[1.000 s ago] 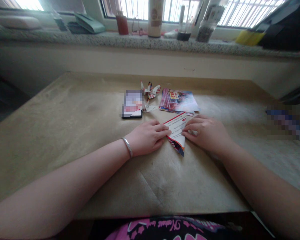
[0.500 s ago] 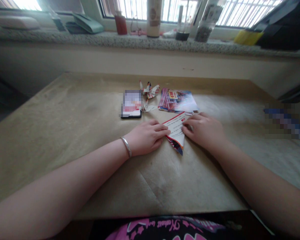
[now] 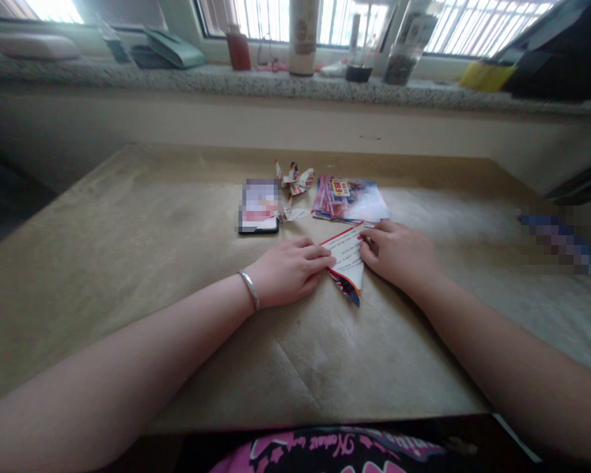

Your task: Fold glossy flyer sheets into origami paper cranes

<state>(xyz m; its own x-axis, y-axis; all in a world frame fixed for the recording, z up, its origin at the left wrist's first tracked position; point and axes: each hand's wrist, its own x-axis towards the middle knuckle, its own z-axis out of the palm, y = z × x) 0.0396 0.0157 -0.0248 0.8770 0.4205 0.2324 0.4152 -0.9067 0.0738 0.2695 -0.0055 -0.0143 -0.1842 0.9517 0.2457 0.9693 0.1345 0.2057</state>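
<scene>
A folded paper, white with printed lines and a red edge, lies on the table between my hands. Its shape is roughly a triangle, and a dark colourful flap hangs out at its lower point. My left hand, with a silver bangle on the wrist, grips the paper's left edge with its fingertips. At the opposite edge, the thumb and fingers of my right hand are closed on the paper. Just beyond it sits a stack of printed leaflets. Folded paper pieces stand to the left of the stack.
A phone with a blurred screen lies left of the paper pieces. At the far right is a blurred blue strip. Bottles, a red container and other items line the stone windowsill behind the table.
My right hand's fingers have shifted slightly along the paper's right edge. The left hand and the paper look almost the same as before.
</scene>
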